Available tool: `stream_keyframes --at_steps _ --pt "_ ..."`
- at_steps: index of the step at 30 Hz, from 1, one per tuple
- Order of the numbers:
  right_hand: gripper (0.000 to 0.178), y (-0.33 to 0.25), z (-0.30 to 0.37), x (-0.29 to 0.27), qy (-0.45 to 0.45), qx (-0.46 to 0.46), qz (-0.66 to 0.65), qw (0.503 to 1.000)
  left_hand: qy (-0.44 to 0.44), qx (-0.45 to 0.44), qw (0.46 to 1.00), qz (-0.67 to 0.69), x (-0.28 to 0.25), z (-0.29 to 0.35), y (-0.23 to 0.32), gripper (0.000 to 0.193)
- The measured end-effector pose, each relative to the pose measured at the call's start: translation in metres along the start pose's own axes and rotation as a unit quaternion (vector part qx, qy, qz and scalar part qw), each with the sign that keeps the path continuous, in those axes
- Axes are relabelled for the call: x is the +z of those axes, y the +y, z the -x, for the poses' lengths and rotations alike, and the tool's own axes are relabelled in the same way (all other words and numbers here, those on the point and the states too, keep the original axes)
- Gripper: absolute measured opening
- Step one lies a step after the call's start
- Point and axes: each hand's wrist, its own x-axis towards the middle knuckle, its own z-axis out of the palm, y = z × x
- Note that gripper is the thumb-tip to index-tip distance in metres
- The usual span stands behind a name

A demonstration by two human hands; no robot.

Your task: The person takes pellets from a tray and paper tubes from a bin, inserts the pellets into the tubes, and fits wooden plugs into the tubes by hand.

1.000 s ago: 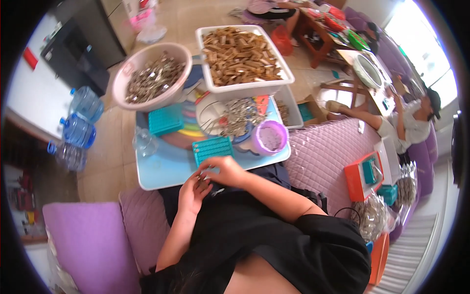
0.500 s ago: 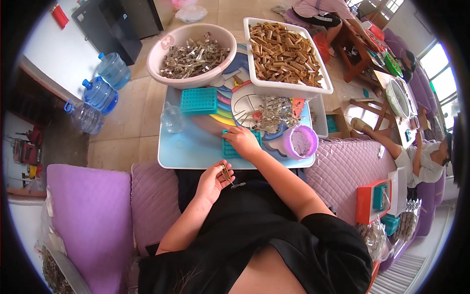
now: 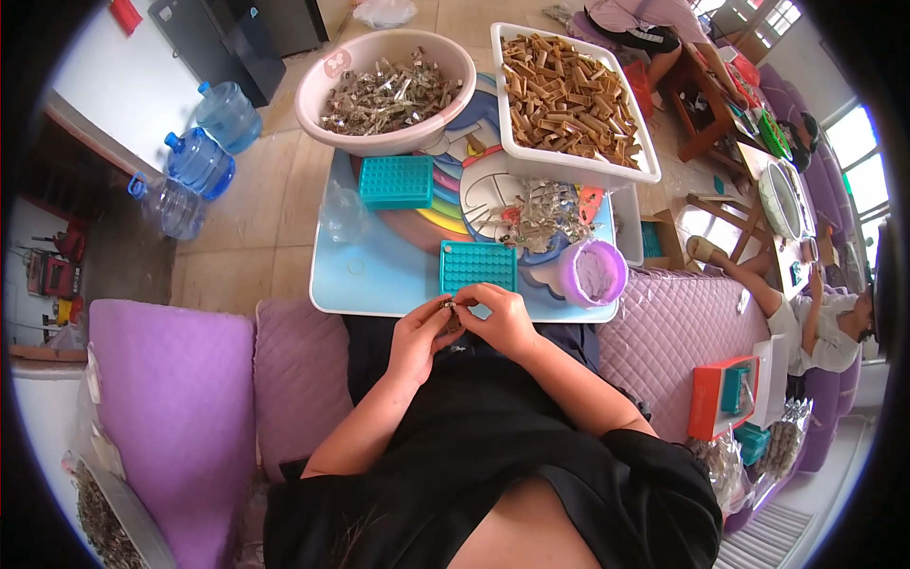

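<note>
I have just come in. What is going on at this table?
A person's left hand holds a small piece, and the fingertips of the right hand meet at it; the fingers hide most of it. Just beyond, a gridded teal tray lies on the table, a purple tub to its right. Farther back stand a pink basin of metallic pieces and a white bin of brown pieces.

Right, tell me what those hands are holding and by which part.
A small brownish piece in the left hand, with fingertips of the right hand at it; mostly covered, so the gripped part cannot be told.
</note>
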Motion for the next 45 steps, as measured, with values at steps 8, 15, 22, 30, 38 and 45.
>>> stream_keyframes --at_steps 8,15,22,30,38,45 --pt "0.014 0.001 0.006 0.002 0.030 -0.091 0.046 0.994 -0.018 0.063 0.995 -0.073 0.006 0.003 -0.005 0.031" --pt "0.016 0.001 0.007 0.000 0.035 -0.087 0.038 0.995 -0.017 0.096 0.992 -0.085 0.006 0.002 -0.008 0.031" --pt "0.011 0.005 0.000 -0.012 -0.075 -0.026 0.001 0.997 -0.030 0.125 0.977 -0.170 0.001 -0.001 -0.015 0.032" --pt "0.024 0.021 0.010 0.001 -0.086 0.242 -0.468 0.845 -0.031 0.240 0.921 -0.304 0.010 0.005 -0.015 0.028" --pt "0.035 0.012 0.011 0.000 -0.170 0.238 -0.467 0.834 -0.045 0.257 0.924 -0.279 0.010 0.008 -0.016 0.027" --pt "0.032 0.015 0.010 0.001 -0.142 0.241 -0.512 0.812 -0.037 0.286 0.892 -0.347 0.008 0.002 -0.014 0.030"
